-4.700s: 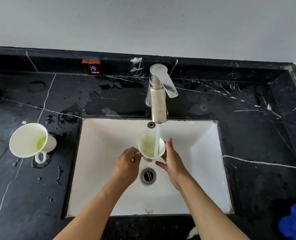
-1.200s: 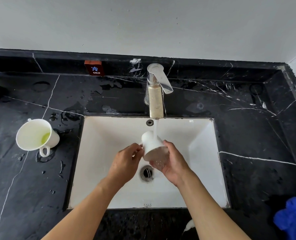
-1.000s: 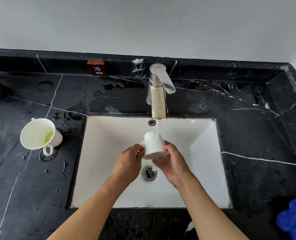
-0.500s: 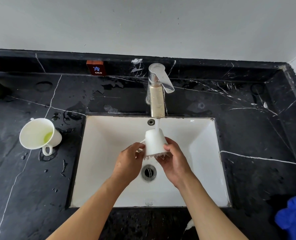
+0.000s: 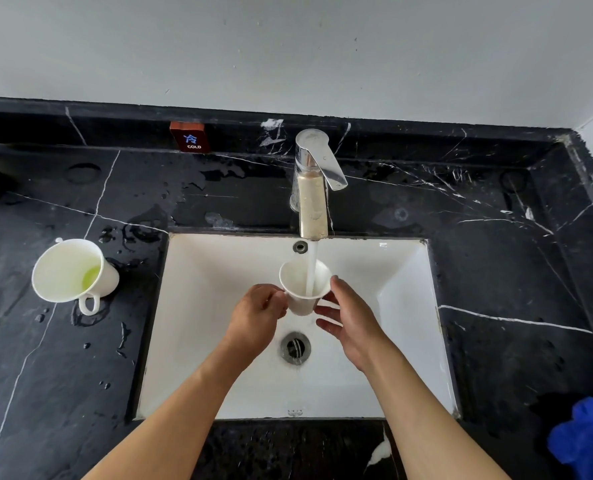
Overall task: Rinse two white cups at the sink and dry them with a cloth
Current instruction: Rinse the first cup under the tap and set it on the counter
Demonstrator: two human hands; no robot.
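Since half a second ago the held cup (image 5: 304, 289) has turned from mouth-down to mouth-up under the tap stream (image 5: 311, 268). Left hand (image 5: 257, 315) pinches its handle at the cup's 9 o'clock; right hand (image 5: 352, 318), fingers spread, sits just beside its wall at 3 o'clock. Cup axis near upright, over the sink (image 5: 405, 306). Count: two cups, the second cup (image 5: 75, 271) on the counter (image 5: 495, 271) at 9 o'clock; one blue cloth (image 5: 586, 441) at 4 o'clock.

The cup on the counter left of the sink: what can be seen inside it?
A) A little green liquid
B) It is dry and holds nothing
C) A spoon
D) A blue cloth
A: the cup on the counter leans toward the camera, and a small pool of green liquid lies low inside it.
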